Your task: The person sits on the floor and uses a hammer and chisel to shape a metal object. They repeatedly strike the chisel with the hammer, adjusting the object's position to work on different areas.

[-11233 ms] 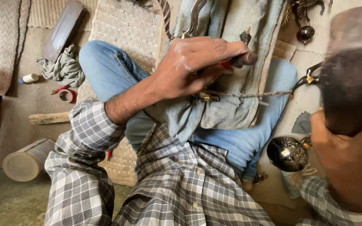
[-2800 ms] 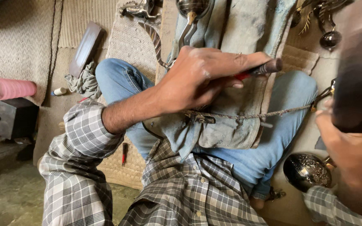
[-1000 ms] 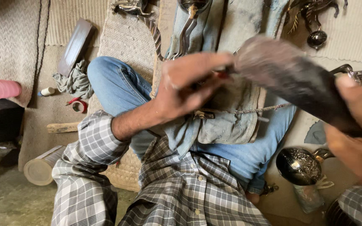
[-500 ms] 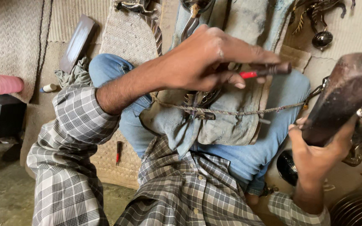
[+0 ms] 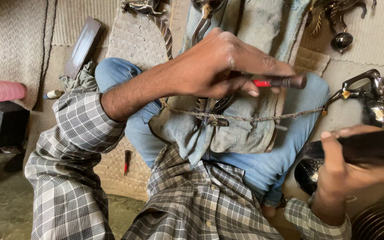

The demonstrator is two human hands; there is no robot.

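Overhead, left hand [image 5: 218, 66] pinching red-handled tool [image 5: 278, 82], right hand [image 5: 347, 169] clenched round dark handle [image 5: 370, 149]

No packages, labels, signs or screens appear anywhere around the seated person's lap.
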